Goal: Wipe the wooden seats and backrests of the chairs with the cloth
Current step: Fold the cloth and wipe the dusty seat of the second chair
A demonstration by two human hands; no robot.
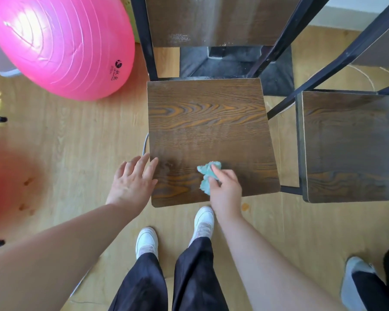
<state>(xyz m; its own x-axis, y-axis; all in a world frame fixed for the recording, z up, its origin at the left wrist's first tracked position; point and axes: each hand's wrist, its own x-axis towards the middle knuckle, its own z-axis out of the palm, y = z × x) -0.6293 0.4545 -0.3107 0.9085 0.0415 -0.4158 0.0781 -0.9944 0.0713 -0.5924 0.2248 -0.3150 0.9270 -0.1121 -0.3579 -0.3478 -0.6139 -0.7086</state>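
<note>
A dark wooden chair seat with a black metal frame stands straight in front of me, its wooden backrest rising at the top of the view. My right hand grips a crumpled teal cloth and holds it on the seat's near part. My left hand lies with straight, spread fingers at the seat's near left edge. A second chair's wooden seat stands to the right.
A big pink exercise ball sits at the far left on the light wood floor. My white shoes stand just under the seat's front edge. Another person's foot shows at the bottom right. A dark mat lies behind the chair.
</note>
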